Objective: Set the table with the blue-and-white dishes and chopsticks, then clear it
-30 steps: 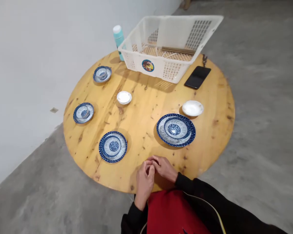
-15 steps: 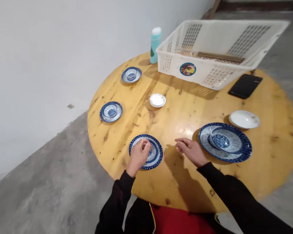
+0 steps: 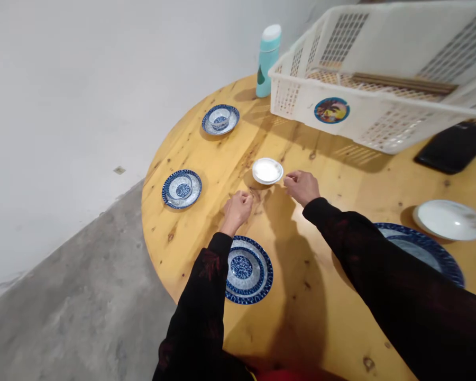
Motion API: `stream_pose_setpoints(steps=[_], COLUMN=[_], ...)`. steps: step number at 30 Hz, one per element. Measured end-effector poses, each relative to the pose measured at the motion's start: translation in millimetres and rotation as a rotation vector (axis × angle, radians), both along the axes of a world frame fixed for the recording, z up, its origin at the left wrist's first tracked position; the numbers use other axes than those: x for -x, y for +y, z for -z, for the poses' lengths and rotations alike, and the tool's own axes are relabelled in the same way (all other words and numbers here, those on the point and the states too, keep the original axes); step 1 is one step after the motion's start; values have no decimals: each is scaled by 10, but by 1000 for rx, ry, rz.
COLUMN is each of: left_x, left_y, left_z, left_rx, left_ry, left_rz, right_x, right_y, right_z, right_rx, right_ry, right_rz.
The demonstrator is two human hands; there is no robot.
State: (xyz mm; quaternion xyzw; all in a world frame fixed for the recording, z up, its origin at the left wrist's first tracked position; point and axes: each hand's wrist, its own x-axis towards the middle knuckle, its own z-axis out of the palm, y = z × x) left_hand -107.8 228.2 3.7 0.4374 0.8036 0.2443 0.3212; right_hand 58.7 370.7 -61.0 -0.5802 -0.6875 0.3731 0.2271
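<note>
Small white dishes, apparently stacked, sit in the middle of the round wooden table. My right hand hovers just right of their rim, fingers curled together; I see nothing in it. On the near left side of the dishes is my left hand, loosely closed and holding nothing visible. Below its wrist lies a blue-and-white plate with a patterned bowl or smaller plate on it, partly covered by my left sleeve. A larger blue-patterned plate is mostly hidden under my right arm.
Two more blue-and-white plates with bowls, a nearer one and a farther one, stand along the left edge. A turquoise bottle, a white plastic basket holding chopsticks, a black phone and a white bowl are around the back and right.
Both hands have moved forward over the table toward the small white dishes. My left hand has left the nearest plate, and my right arm now covers much of the large plate. The view has shifted.
</note>
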Motion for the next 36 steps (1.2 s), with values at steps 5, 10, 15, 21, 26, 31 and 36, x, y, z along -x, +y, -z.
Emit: stream_pose_setpoints(steps=[5,10,15,21,26,31,36], left_x=[-41,-40,-22,-51,-223,-360,-729], left_y=[491,848,1023,1036,743,260,-574], left_z=[93,203,201,103,16,-189,-346], left_rx=[27,39,120,122,82,52,29], left_ry=[96,154,144,202,133,-88,-37], left_rz=[-13,-21,-25,-47,121,429,430], right_x=[107,-29,-183,-208,-242,-522,-1007], right_y=[19,-81,-149,-180,-336,-762,-1511], right_z=[-39,1,66,-62,-284,-479,-609], right_rx=[87,112,146,159,80,143,192], right_ry=[-9,8,54,134,275,265,184], right_rz=[43,41,67,104,76,137,72])
